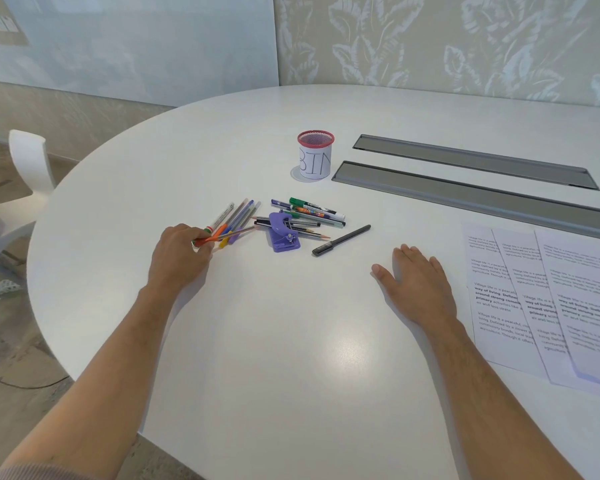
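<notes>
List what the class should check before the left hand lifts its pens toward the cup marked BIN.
1. Left hand grips the pen bundle: ok.
2. Whole bundle inside the grip: cannot tell.
3. Right hand flat on the table, off the pens: ok.
4. BIN cup upright, mouth unblocked: ok.
5. All pens gathered: not ok; a second pile and a black pen lie loose.
</notes>
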Available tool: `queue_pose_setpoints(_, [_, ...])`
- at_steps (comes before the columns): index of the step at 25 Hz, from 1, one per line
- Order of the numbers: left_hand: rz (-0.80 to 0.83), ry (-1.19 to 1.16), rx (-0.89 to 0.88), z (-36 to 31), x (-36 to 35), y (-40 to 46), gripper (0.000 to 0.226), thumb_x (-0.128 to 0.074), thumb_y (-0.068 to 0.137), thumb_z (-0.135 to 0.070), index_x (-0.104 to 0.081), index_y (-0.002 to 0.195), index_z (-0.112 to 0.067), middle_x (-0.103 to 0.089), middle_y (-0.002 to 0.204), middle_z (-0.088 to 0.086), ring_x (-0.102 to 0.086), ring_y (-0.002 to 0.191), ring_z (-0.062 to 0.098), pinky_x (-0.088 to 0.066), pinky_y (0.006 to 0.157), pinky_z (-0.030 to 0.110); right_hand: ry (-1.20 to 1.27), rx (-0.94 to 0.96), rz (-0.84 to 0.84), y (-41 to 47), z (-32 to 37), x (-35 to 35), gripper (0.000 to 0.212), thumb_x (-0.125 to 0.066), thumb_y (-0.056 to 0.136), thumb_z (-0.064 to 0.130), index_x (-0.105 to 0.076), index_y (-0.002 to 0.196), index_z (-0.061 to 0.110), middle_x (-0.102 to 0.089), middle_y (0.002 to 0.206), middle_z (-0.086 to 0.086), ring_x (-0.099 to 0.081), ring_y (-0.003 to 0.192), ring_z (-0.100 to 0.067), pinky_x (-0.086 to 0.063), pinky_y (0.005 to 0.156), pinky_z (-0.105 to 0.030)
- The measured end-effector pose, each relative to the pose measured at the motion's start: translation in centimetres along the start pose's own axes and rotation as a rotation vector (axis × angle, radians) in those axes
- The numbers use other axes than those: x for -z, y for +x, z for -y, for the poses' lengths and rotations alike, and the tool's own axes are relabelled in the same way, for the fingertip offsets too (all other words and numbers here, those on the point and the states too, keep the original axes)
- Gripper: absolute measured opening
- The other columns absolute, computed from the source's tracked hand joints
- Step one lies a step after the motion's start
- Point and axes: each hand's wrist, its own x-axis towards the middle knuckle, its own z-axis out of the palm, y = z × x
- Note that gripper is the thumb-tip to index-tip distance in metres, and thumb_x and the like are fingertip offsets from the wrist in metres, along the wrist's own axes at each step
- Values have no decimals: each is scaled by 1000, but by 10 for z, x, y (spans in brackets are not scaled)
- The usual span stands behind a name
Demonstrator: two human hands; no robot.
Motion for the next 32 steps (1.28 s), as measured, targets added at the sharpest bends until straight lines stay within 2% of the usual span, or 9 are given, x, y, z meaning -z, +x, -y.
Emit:
queue_pose_setpoints(9, [16, 23, 92, -36, -13, -1, 18, -64, 83, -26, -73, 93, -15, -69, 90, 9, -59, 90, 31, -46, 72, 35, 8, -8, -11, 1, -1, -3, 78, -23, 94, 66, -35, 150, 14, -28, 162, -2, -17, 151, -15, -7, 123, -40])
queue_pose_setpoints(12, [17, 59, 80, -51, -24, 2, 19, -60, 85, -29, -72, 91, -14, -68, 91, 12, -58, 89, 33, -40, 66, 32, 20, -12, -7, 1, -1, -3, 78, -23, 94, 67, -35, 151, 14, -27, 163, -2, -16, 151, -14, -5, 123, -39])
queue_pose_setpoints(17, [32, 171, 50, -58, -32, 11, 24, -61, 86, -29, -69, 100, -11, -64, 101, 15, -55, 97, 34, -35, 67, 33, 18, -11, -15, 1, -1, -3, 78, -24, 95, 67, -35, 151, 14, -28, 162, -2, -17, 151, -15, -6, 123, -40])
queue_pose_setpoints(19, [27, 182, 6, -60, -34, 15, 26, -64, 85, -25, -67, 104, -8, -61, 106, 17, -52, 99, 37, -38, 70, 37, 21, -8, -19, 1, -1, -3, 78, -24, 95, 67, -35, 151, 14, -28, 162, -2, -17, 151, -15, -6, 123, -40])
queue_pose_setpoints(21, [40, 158, -115, -64, -35, 20, 34, -67, 82, -22, -65, 114, -9, -60, 113, 17, -51, 103, 39, -41, 80, 43, 20, -10, -13, 1, -1, -3, 79, -23, 94, 67, -35, 151, 14, -27, 162, -2, -16, 151, -15, -6, 123, -40])
queue_pose_setpoints(25, [149, 201, -306, -75, -41, 30, 43, -64, 88, -24, -57, 130, -19, -59, 131, 3, -48, 120, 31, -37, 93, 45, 16, -6, -9, 0, 0, -2, 79, -23, 94, 67, -34, 151, 13, -27, 162, -3, -16, 151, -15, -5, 123, -40])
queue_pose_setpoints(32, [197, 315, -313, -76, -45, 36, 25, -53, 95, -33, -60, 116, -21, -68, 111, 4, -55, 109, 29, -35, 89, 40, 13, -2, -14, -1, 1, 0, 77, -24, 96, 65, -34, 151, 13, -27, 162, -3, -17, 151, -16, -6, 123, -40])
